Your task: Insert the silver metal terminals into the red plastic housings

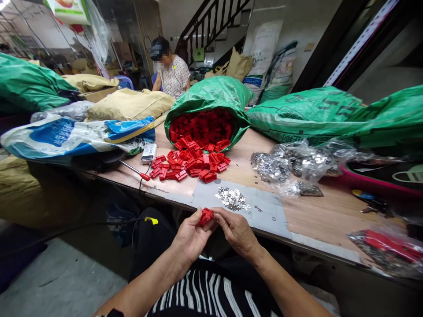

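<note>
In the head view my left hand (193,235) grips a small red plastic part (206,216) between thumb and fingers, just over the table's front edge. My right hand (235,229) is pinched closed at the right side of that part; whatever its fingertips hold is too small to make out. Just beyond the hands lies a loose pile of small flat metal pieces (231,198) on a grey mat (267,211). Farther back, a heap of similar red plastic parts (191,163) spills from the mouth of a green woven sack (214,90).
Bags of metal pieces (280,163) lie at the right, near a pink-rimmed basket (373,185). Another clear bag (390,246) sits at the right front edge. A small white device (149,153) and a red-tipped rod (135,171) are at the left. A person (172,70) sits across the table.
</note>
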